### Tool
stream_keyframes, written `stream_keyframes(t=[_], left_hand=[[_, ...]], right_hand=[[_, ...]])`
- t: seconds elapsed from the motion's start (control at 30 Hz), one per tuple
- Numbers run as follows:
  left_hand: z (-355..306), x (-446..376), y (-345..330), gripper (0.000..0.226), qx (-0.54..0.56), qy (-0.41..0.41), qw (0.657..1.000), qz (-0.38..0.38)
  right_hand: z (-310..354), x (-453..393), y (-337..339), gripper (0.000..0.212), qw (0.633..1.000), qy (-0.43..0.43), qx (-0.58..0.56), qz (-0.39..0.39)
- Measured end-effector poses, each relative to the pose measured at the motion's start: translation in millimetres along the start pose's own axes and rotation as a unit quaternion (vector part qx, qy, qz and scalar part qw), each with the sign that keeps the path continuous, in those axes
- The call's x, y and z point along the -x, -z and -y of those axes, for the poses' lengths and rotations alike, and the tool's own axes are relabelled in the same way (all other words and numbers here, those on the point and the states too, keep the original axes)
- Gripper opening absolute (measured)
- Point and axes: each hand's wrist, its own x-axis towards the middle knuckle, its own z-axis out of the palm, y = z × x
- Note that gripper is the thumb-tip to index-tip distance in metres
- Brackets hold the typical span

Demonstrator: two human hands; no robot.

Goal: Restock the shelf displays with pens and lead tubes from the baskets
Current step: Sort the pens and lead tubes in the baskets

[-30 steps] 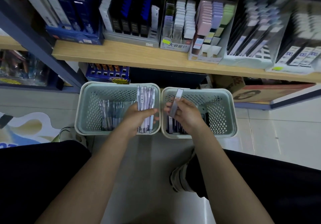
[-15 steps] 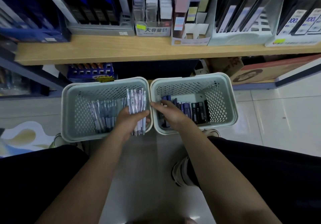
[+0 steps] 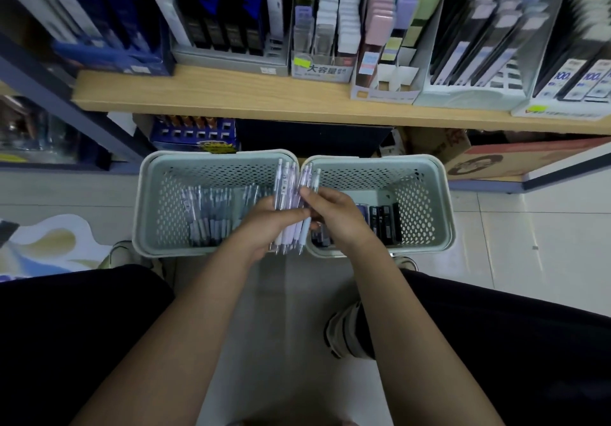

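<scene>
The left hand (image 3: 264, 224) is wrapping its fingers around a bundle of pens (image 3: 292, 207), slim plastic barrels in pale lilac, white and light blue, standing nearly upright with their clear tips pointing down over the seam between the two baskets. The right hand (image 3: 334, 217) is meeting the bundle from the other side, thumb and fingertips pinching narrowly on the outermost pens just above the left hand's knuckles, so both hands are gripping the same bunch.

Below them, two pale green plastic baskets are sitting side by side on the tiled floor (image 3: 529, 234), rims touching, their walls perforated with a regular grid of small holes. The left basket (image 3: 145, 207) is holding more loose pens (image 3: 211, 217) of the same pastel kind, lying in a rough row along its bottom. The right basket (image 3: 443, 207) is holding dark lead tubes (image 3: 385, 224), short flat black and navy cases lying flat near its front wall.

Beyond the baskets, a light wooden shelf (image 3: 231, 95) is carrying cardboard and plastic display trays (image 3: 386, 72) packed with upright stationery, much of it blurred. The person's dark-clothed knees are framing the scene at either side
</scene>
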Motion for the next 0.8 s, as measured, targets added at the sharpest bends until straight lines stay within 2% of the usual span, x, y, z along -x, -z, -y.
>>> stream_keyframes(t=[0.1,0.17,0.3,0.37,0.47,0.57,0.67,0.8], left_hand=[[-0.8,3.1,4.9,0.030,0.023,-0.003,1.000,-0.009],[-0.2,4.5,11.2,0.030,0.041,-0.006,0.999,0.004],[-1.7,10.3,21.6,0.016,0.042,-0.020,0.999,0.015],[-0.3,12.8,26.7,0.015,0.046,-0.026,0.999,-0.012],[4.4,16.3,40.5,0.016,0.037,-0.033,0.997,-0.059],[5.8,20.6,55.6,0.019,0.022,-0.042,0.997,-0.058],[10.0,22.5,73.0,0.013,0.086,-0.023,0.995,-0.047],[24.2,21.0,101.4,0.009,0.146,0.002,0.986,-0.085]], right_hand=[[5.1,0.2,-7.0,0.030,1.000,0.006,-0.001,0.009],[9.0,0.5,-12.9,0.022,1.000,0.012,-0.006,0.015],[9.3,0.7,-27.5,0.017,0.999,-0.014,-0.043,0.028],[8.3,-1.1,-38.7,0.022,0.997,-0.030,-0.051,0.039],[4.5,-6.3,-58.3,0.014,0.996,-0.047,-0.055,0.055],[2.4,-11.4,-74.6,0.015,0.994,-0.058,-0.070,0.066],[3.2,-19.4,-86.9,0.013,0.990,-0.074,-0.110,0.054],[8.5,-36.5,-91.9,0.015,0.989,-0.045,-0.140,0.020]])
